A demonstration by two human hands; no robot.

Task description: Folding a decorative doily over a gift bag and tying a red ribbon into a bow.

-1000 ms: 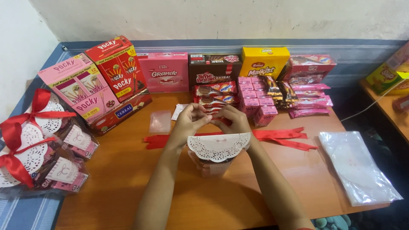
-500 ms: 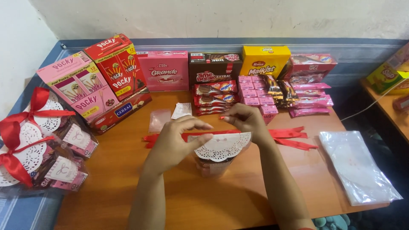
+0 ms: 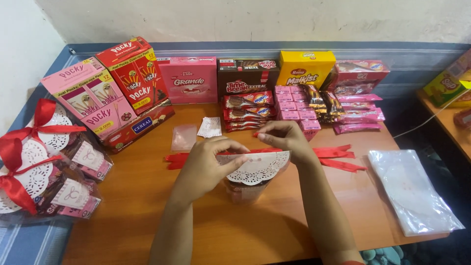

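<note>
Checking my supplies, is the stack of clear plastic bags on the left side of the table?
No, the clear plastic bags lie at the table's right edge.

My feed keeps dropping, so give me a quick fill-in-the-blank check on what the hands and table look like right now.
1. Both hands, left hand and right hand, hold a white paper ____ folded over a small bag.
2. The ribbon lying across the table is ____ in colour.
3. The stack of clear plastic bags lies to the person's ____.

Missing words: doily; red; right
</note>
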